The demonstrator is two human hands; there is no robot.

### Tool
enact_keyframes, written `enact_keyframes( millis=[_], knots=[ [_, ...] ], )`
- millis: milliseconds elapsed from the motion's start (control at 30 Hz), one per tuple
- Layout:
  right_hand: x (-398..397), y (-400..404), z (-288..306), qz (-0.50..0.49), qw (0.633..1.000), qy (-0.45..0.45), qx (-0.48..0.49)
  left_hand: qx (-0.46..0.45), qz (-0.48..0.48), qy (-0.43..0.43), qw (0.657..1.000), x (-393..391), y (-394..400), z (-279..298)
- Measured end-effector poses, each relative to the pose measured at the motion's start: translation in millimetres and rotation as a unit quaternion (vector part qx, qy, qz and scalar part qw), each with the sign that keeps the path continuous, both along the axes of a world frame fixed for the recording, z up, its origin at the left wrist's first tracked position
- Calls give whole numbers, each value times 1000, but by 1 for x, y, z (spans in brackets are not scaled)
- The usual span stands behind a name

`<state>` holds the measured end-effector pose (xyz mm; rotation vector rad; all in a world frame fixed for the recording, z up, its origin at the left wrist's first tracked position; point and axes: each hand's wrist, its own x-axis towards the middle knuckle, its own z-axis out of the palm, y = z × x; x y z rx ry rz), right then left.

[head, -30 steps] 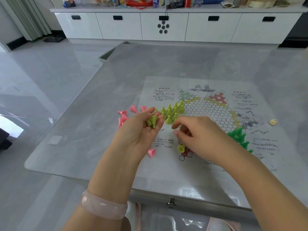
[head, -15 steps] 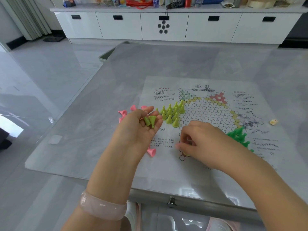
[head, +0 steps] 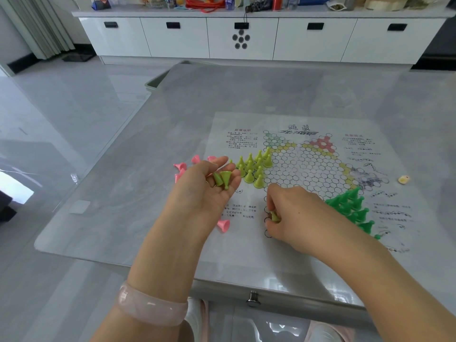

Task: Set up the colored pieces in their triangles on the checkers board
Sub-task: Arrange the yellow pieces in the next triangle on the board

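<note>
A grey tabletop (head: pixel 148 193) carries one paper checkers board (head: pixel 320 183) lying toward its right side, printed with a star of circles. On the board's left point stand about ten yellow-green pieces (head: pixel 254 166) upright in a tight cluster; the exact number is hard to tell where they overlap. On the right point stands a clump of dark green pieces (head: pixel 352 208), partly hidden by the right arm, so no sure count. Off the board's left edge lie several pink pieces (head: pixel 182 166) tipped over, mostly hidden behind the left hand, and one more pink piece (head: pixel 223 225) lies on its side near the front edge. The left hand (head: pixel 204 193) is cupped palm up, loosely holding two yellow-green cones (head: pixel 223 180). The right hand (head: pixel 293 218) pinches one yellow-green piece (head: pixel 274 216) down on the board's near point. One small cream lump (head: pixel 404 179) sits near the board's right edge.
</note>
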<state>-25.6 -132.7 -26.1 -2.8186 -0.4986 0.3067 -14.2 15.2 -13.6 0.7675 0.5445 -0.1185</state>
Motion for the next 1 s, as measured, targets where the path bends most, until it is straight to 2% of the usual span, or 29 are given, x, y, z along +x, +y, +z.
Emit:
enact_keyframes(
  millis=[300,400,467,567,1000],
  knots=[
    [6,-5,3,-11,1000,-9,-5,3,-5,-2,1000,-1,0,1],
    [16,-9,10,-72,992,-50,90,0,-2,2,1000,-1,0,1],
    [26,-12,11,-119,974,-99,162,-2,-3,3,1000,-1,1,2],
    [41,-10,8,-165,951,-125,230,0,-2,7,1000,-1,1,2],
    [62,6,-22,-206,951,-134,185,-6,2,-3,1000,0,11,2]
  ],
)
